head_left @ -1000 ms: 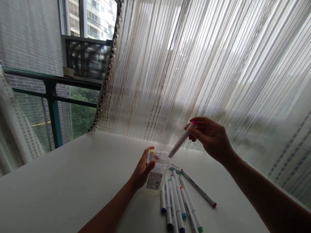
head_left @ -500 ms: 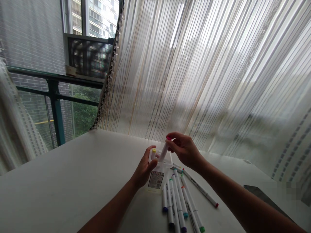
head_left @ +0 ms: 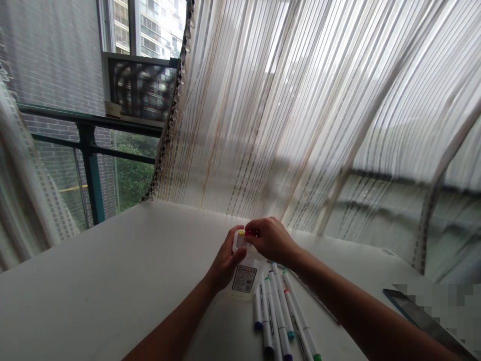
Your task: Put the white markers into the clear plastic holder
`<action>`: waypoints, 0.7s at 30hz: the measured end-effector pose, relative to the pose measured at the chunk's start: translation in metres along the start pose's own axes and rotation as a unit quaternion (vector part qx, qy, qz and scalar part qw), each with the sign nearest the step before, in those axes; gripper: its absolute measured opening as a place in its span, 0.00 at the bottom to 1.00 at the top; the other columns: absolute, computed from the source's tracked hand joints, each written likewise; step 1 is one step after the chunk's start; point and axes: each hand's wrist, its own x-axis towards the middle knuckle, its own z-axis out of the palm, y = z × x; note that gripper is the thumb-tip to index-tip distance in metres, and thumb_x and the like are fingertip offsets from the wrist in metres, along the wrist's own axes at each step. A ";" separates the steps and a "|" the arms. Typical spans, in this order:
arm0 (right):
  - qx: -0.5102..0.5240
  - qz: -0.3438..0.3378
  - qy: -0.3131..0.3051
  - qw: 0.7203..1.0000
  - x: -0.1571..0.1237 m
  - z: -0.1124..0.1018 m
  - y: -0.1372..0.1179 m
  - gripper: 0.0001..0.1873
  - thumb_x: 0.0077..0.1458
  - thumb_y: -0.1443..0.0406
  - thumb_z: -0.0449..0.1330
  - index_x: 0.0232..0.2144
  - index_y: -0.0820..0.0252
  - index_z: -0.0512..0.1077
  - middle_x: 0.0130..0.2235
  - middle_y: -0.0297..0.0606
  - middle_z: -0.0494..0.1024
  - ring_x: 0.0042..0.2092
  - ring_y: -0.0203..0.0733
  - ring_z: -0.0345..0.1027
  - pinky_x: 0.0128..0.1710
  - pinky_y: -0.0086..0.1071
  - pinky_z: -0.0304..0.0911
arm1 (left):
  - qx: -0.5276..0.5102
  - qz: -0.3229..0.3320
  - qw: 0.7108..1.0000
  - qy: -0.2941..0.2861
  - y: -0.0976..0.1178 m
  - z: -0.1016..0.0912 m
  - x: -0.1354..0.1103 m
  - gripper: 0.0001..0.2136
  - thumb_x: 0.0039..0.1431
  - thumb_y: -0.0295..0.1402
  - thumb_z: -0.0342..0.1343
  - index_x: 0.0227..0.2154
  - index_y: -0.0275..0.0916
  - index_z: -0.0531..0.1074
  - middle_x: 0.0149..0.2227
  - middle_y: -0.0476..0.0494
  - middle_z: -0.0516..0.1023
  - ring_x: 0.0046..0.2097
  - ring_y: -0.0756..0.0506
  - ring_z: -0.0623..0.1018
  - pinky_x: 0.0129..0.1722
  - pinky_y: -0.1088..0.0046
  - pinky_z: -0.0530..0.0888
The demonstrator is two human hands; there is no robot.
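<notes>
My left hand (head_left: 226,260) is closed around the left side of a clear plastic marker case (head_left: 244,277) with a printed label on its front. A yellow-capped marker (head_left: 241,233) stands inside the case's open top. Over the right part of that opening, my right hand (head_left: 271,239) pinches the red-pink end of a marker (head_left: 249,233); the rest of this marker is hidden by the fingers and the case. Just right of the case, several white markers (head_left: 280,311) with coloured ends lie loosely side by side on the white table (head_left: 112,281).
A dark flat device (head_left: 408,311) lies at the table's right, partly covered by pixel blocks. Striped sheer curtains (head_left: 285,125) hang along the far edge. A green railing (head_left: 90,165) stands beyond the table at left.
My right hand has moved down and left, lowering the red-pink-ended marker into the case. My left hand keeps its hold on the case. The right part of the curtain has shifted.
</notes>
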 end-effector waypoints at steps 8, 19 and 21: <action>-0.051 -0.017 -0.015 0.998 0.004 0.005 0.002 0.04 0.46 0.68 0.58 0.24 0.61 0.73 0.24 0.35 0.73 0.26 0.33 0.62 0.29 0.26 0.52 | -0.004 0.027 1.000 0.002 0.001 0.000 0.000 0.27 0.53 0.50 0.49 0.49 0.37 0.55 0.46 0.39 0.68 0.42 0.41 0.72 0.37 0.69 0.68; -0.031 -0.027 -0.026 0.999 0.001 0.002 0.003 0.04 0.44 0.69 0.58 0.26 0.62 0.73 0.26 0.35 0.74 0.27 0.33 0.63 0.28 0.25 0.54 | -0.012 0.028 1.000 -0.001 -0.001 0.001 0.000 0.26 0.54 0.49 0.49 0.49 0.38 0.55 0.46 0.40 0.69 0.46 0.39 0.71 0.37 0.69 0.68; -0.022 -0.025 -0.023 0.999 0.001 0.002 0.003 0.06 0.44 0.68 0.58 0.28 0.62 0.73 0.27 0.35 0.74 0.27 0.33 0.63 0.28 0.26 0.54 | -0.012 0.029 1.000 -0.002 -0.002 0.001 0.000 0.25 0.54 0.49 0.49 0.49 0.38 0.55 0.46 0.39 0.69 0.46 0.39 0.70 0.37 0.69 0.68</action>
